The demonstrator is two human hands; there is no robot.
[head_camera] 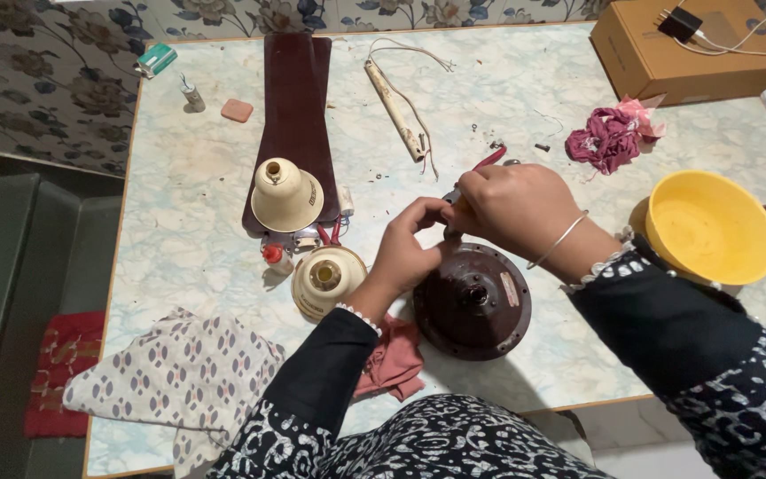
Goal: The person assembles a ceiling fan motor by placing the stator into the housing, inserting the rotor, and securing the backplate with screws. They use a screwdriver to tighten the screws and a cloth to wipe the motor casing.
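Working at the near edge of the table (507,106), the left hand (405,253) pinches its fingertips together at the rim of the dark brown round fan motor (474,302), while the right hand (511,208) is closed around a red-handled tool (489,159), likely pliers, just above the same spot; what the left fingertips hold is too small to tell. The motor lies flat, partly on a pink rag (394,362), so a hard pull could, I judge, slide or tip it toward the edge. A slipping tool might nip the left fingers, which sit right beside it. Just left stand two cream bell-shaped covers (287,193), near enough for the left elbow to knock. Farther off, small screws (489,137) lie loose and could roll away; the yellow bowl (711,226) sits close to the right forearm.
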